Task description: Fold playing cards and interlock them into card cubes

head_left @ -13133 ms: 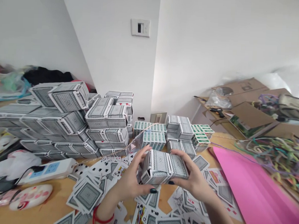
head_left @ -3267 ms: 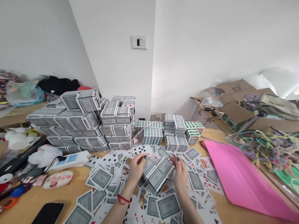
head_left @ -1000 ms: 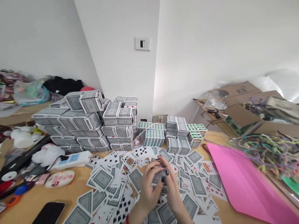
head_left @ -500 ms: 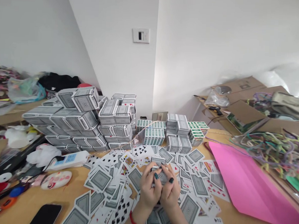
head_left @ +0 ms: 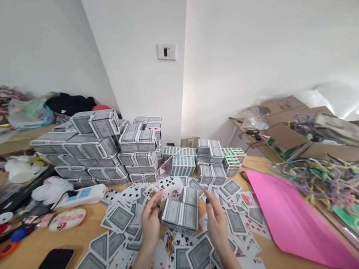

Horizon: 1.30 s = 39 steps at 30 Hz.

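With left fingers (head_left: 156, 202), gripping the short left end of the card block (head_left: 179, 214); with right fingers (head_left: 208, 200), stretched straight and spread just beside its right end, contact there not clear. Holding that block level over the table, between left hand (head_left: 150, 226) at 9 o'clock and right hand (head_left: 217, 228) at 3 o'clock, long front edge toward the camera. Underneath and on every side, ringed by loose cards (head_left: 119, 217), some face up, some face down, overlapping. At 10 to 11 o'clock, walled in by tall stacks of bundled decks (head_left: 91, 146); at 12 o'clock, by green-backed decks (head_left: 182, 164) and a lower grey stack (head_left: 211, 152), near the block but apart from it. At 3 o'clock, bounded by the slanted edge of a pink sheet (head_left: 286, 220), with card corners reaching up to it. At 9 o'clock, past the cards, hemmed by a white power strip (head_left: 80, 193); at 8 o'clock, by a black phone (head_left: 55, 259). Free to slide on bare wood of the table (head_left: 71, 241) at 8 o'clock between phone and cards, and at 4 o'clock below the pink edge
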Each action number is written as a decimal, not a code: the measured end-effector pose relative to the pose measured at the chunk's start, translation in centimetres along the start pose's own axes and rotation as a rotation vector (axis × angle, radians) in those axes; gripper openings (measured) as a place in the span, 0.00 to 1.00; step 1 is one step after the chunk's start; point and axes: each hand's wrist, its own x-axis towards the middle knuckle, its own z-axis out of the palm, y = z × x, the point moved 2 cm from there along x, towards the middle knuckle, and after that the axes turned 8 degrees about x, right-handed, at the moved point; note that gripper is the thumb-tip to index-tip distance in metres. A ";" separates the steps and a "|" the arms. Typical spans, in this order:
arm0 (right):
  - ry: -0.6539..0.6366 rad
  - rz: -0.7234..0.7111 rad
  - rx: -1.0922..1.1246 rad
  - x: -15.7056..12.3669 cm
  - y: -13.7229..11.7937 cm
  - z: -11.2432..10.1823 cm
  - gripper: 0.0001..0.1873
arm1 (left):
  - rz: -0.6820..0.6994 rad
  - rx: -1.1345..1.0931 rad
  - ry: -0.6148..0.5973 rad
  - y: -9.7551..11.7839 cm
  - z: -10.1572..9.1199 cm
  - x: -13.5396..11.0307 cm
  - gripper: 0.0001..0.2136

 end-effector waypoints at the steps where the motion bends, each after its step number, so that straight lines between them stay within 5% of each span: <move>1: -0.022 0.008 -0.029 0.2 0.2 0.0 0.21 | 0.002 0.097 -0.010 0.2 -0.6 0.2 0.17; 5: -0.158 -0.018 -0.161 0.2 0.2 1.1 0.22 | 0.175 0.473 -0.097 2.9 -0.9 0.2 0.16; 10: -0.317 -0.115 -0.316 -1.1 0.3 3.4 0.24 | 0.633 0.949 -0.380 5.1 2.4 -1.2 0.17; 16: -0.353 -0.194 -0.497 -2.4 1.4 4.3 0.27 | 0.875 1.222 -0.350 4.0 3.4 -2.5 0.18; 24: -0.366 -0.309 -0.722 -2.1 0.8 4.7 0.24 | 0.828 1.254 -0.380 4.6 4.6 -2.4 0.16; 30: -0.320 -0.217 -0.470 -0.4 -0.2 2.7 0.20 | 0.731 1.161 -0.507 5.4 2.5 -1.5 0.17; 35: -0.132 -0.002 -0.293 0.8 0.9 -0.2 0.21 | 0.492 1.063 -0.090 3.4 -1.0 -2.3 0.18; 39: -0.261 -0.023 -0.256 0.3 1.6 0.9 0.25 | 0.355 1.018 -0.044 1.8 -0.9 -3.6 0.22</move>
